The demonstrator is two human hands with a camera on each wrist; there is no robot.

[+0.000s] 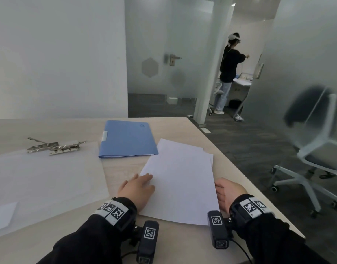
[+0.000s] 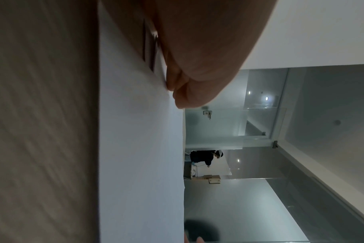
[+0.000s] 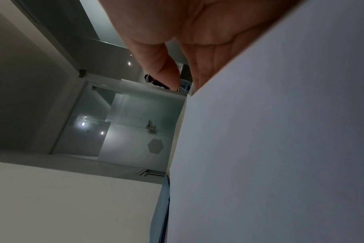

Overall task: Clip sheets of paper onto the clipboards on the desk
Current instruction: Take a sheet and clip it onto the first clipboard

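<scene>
- My left hand (image 1: 136,189) lies flat, fingers straight, on the left edge of the loose stack of white paper sheets (image 1: 180,180); it clamps nothing.
- My right hand (image 1: 227,193) is open too, palm against the stack's right edge, fingers partly hidden under the sheets; the two hands are well apart with the stack between them.
- The stack sits on the pale wood desk (image 1: 125,166), near its right edge.
- The two translucent clipboards with metal clips (image 1: 55,147) lie to my left, clips at the far end, nothing under them that I can see.
- A closed blue plastic folder (image 1: 126,139) sits just behind the paper.
- Step, I'd say: squaring the stack, before any clipping.
- Next: peel off a sheet, move it left, lift a clip, slide the top edge under. Thin sheets may cling or skew.
</scene>
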